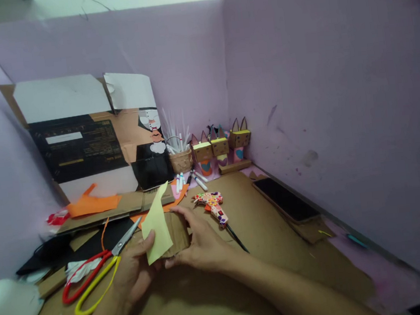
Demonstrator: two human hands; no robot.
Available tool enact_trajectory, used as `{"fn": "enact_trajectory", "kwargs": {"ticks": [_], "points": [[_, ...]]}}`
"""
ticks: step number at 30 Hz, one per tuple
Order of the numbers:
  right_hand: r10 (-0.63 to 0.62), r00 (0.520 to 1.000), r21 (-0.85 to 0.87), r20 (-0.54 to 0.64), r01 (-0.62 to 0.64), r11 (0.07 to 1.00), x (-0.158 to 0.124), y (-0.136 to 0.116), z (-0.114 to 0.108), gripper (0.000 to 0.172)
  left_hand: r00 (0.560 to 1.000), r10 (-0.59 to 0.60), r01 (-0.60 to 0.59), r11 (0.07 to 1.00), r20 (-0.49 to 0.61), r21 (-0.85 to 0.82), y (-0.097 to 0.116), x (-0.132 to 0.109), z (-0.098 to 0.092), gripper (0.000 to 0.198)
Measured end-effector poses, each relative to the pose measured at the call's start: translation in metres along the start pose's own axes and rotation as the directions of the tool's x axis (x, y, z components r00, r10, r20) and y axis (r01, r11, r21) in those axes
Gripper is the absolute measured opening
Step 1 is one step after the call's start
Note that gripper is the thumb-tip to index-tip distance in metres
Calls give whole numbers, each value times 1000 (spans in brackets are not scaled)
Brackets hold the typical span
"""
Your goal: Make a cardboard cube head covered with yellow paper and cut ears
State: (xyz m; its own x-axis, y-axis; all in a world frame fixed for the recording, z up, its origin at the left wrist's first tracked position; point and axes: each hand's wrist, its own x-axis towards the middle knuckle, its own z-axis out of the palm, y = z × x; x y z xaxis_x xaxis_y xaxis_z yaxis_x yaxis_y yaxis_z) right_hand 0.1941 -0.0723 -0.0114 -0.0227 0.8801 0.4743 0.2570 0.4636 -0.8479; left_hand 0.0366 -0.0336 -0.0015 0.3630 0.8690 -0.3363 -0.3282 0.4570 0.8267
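My left hand (140, 261) is closed on a sheet of pale yellow paper (157, 229), its thumb pressing the paper's face. Behind and beside the sheet is a small brown cardboard box (178, 232), with the paper held up against its left side. My right hand (202, 239) grips that box from the right, fingers on top and thumb below. Scissors (111, 257) with one red and one yellow handle lie half open left of my left hand. Right of the box rests a flower-patterned glue gun (215, 207) with a black cord.
Three cardboard cat-eared figures (220, 146) stand at the back near a basket (182, 160) of white sticks. Several markers (198, 180) lie before them. A phone (285, 198) lies by the right wall, orange paper (94, 205) at left. An unfolded carton (86, 136) leans at the back.
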Motion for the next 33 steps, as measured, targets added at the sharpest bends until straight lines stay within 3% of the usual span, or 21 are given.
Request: {"fn": "enact_trajectory", "kwargs": {"ticks": [3,12,20,28,33], "points": [[-7,1000,30,31,7,1000,2,0,-4,87,1000,6,-7,998,20,65,2,0,-2,35],[97,986,100,133,-111,989,4,-1,-8,85,963,0,-59,975,269,212,6,4,-12,55],[137,981,102,136,-151,983,5,-3,-8,86,959,-29,-27,981,283,194,8,0,-14,60],[140,981,87,131,-152,985,5,-1,-7,85,966,-101,46,973,239,227,15,-5,-10,51],[153,976,135,153,-174,975,5,2,-5,86,948,-107,26,964,300,264,18,-8,-12,46]]}}
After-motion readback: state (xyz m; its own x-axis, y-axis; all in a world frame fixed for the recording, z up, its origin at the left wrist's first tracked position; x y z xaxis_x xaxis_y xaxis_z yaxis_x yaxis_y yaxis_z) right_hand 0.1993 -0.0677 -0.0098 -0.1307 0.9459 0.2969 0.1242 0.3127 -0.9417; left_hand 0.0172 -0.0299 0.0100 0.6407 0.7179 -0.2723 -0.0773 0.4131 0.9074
